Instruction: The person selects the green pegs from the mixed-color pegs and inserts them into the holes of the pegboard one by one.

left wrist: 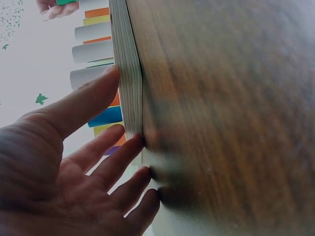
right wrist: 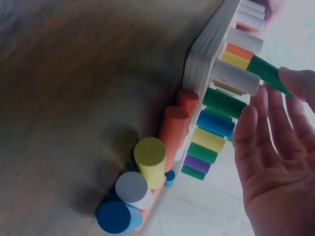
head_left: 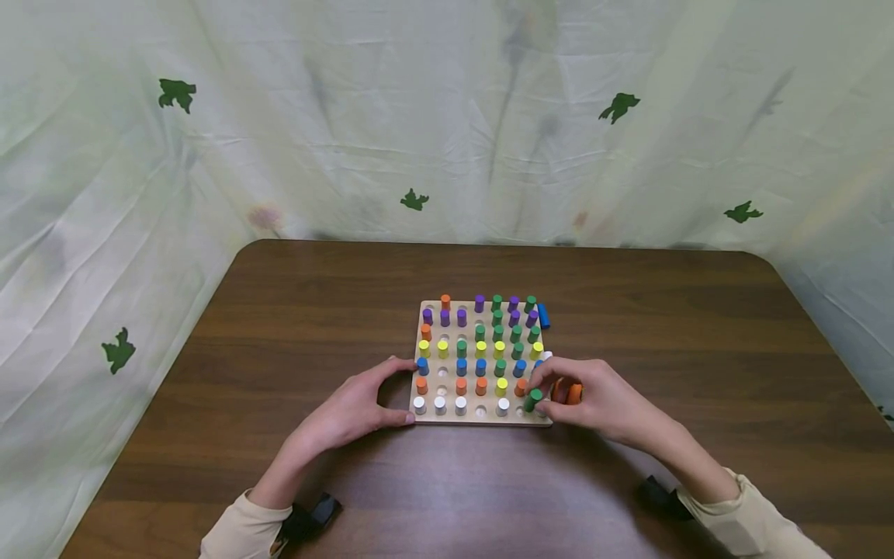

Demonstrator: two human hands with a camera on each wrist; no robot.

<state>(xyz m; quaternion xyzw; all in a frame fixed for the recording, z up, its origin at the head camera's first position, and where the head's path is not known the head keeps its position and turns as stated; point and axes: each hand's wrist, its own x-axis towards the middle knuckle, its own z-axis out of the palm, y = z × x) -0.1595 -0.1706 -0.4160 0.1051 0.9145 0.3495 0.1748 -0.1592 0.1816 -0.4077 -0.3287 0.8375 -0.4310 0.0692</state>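
A wooden pegboard (head_left: 469,420) lies on the table, bearing rows of coloured pegs. My left hand (head_left: 352,404) rests against its left edge, the thumb near the front corner and a fingertip farther up. In the left wrist view those fingers (left wrist: 110,157) look loosely extended along the board's side. My right hand (head_left: 601,400) pinches a green peg (head_left: 533,399) over the front right part of the board. The right wrist view shows this green peg (right wrist: 268,74) tilted, by the thumb, above the standing white pegs (right wrist: 236,76). Whether its lower end touches the board is unclear.
Loose pegs lie along the board's right side, among them a blue peg (head_left: 543,316) and an orange peg (head_left: 574,394). The right wrist view also shows a yellow peg (right wrist: 150,155) there. Brown table (head_left: 314,310) surrounds the board, with a pale curtain (head_left: 454,116) behind.
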